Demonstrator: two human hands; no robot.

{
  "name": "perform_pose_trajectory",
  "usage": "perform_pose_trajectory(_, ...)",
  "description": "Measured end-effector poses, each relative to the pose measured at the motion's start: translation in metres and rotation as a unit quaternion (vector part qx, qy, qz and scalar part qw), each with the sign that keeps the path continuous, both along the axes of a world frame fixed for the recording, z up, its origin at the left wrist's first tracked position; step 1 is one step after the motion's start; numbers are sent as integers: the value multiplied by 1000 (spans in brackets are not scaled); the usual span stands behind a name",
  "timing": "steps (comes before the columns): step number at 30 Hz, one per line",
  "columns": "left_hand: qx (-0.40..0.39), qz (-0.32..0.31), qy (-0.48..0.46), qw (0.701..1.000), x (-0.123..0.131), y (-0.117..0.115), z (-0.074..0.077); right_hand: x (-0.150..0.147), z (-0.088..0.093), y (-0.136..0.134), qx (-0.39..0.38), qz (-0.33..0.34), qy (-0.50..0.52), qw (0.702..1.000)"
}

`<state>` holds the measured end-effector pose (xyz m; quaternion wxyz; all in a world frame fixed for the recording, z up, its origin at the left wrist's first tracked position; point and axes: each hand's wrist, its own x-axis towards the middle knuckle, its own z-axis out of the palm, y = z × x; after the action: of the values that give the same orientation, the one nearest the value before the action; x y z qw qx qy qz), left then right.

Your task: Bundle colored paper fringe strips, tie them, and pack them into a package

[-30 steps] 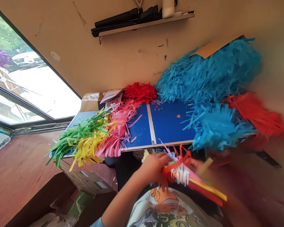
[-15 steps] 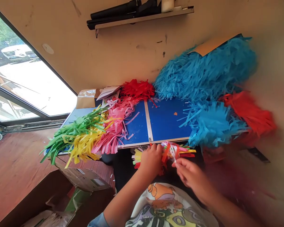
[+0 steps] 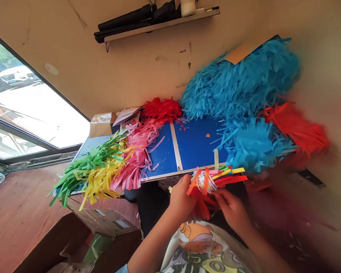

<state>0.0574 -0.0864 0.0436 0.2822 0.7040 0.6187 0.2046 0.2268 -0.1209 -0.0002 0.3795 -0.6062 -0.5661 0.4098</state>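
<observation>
A bundle of red, yellow, pink and green paper strips (image 3: 230,176) is above my lap, at the front edge of the table. White string (image 3: 204,181) is wound round its middle, with orange-red strips crossing there. My left hand (image 3: 183,198) is closed round the bundle's left part, hiding most of that end. Close against the lower right side of the winding, my right hand (image 3: 233,209) has its fingers pinched; the string's end between them is mostly hidden. More red strips (image 3: 203,206) hang down between the two hands.
On the blue table (image 3: 166,151) lie green (image 3: 93,161), yellow (image 3: 104,180), pink (image 3: 136,151) and red fringes (image 3: 161,109). Blue fringes (image 3: 241,83) are heaped at the right, beside another red one (image 3: 299,127). An open cardboard box (image 3: 102,218) stands on the floor at left.
The bundle has turned and risen slightly, with its strips spreading further right. My right hand has moved from pulling the string below the winding to close against the bundle's side.
</observation>
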Motion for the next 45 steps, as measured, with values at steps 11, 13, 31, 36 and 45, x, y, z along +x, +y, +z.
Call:
perform_pose_trajectory(11, 24, -327, 271, 905, -13, 8, 2, 62, 24, 57, 41, 220, -258, 940)
perform_pose_trajectory(13, 17, -285, 301, 910, -9, 9, -1, 50, 40, 56, -51, 250, -187, 949)
perform_pose_trajectory(31, -36, -239, -133, 961, -35, -1, 2, 16, 15, 23, 33, 164, -82, 982)
perform_pose_trajectory(36, -18, -346, 247, 905, -21, 7, 8, 47, 37, 49, -65, 255, -266, 927)
perform_pose_trajectory(45, 17, -287, 379, 880, 17, 17, 11, 29, 56, 32, -221, 189, 25, 957)
